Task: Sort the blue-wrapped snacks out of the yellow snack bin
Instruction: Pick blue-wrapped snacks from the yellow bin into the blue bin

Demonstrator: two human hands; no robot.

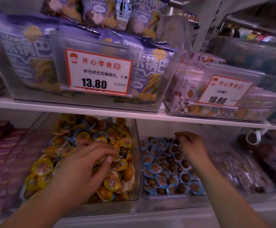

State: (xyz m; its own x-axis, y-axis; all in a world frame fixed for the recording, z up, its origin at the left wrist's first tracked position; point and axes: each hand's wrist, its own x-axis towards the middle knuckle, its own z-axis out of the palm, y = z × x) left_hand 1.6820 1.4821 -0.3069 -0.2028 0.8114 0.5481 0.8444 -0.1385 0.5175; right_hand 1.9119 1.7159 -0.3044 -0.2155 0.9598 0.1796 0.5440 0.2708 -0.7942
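Left hand (84, 163) digging in clear yellow-snack bin (134, 162), fingers (107, 151) curling over packets, grasp unclear. Right hand (190, 143) pinching small snack above blue-snack bin (173, 197). Next: dropping it, finding blue-wrapped snacks (71, 137) beyond left fingers.

A snack shop, at a retail shelf; two white shelf boards (84, 108) carry clear plastic bins (170, 66) filled with packaged snacks; red-bordered price tags, one reading 13.80 (97, 72) and one reading 18.80 (224, 91), are clipped to the bin fronts; purple snack bags (27, 51) are stacked behind the first tag.
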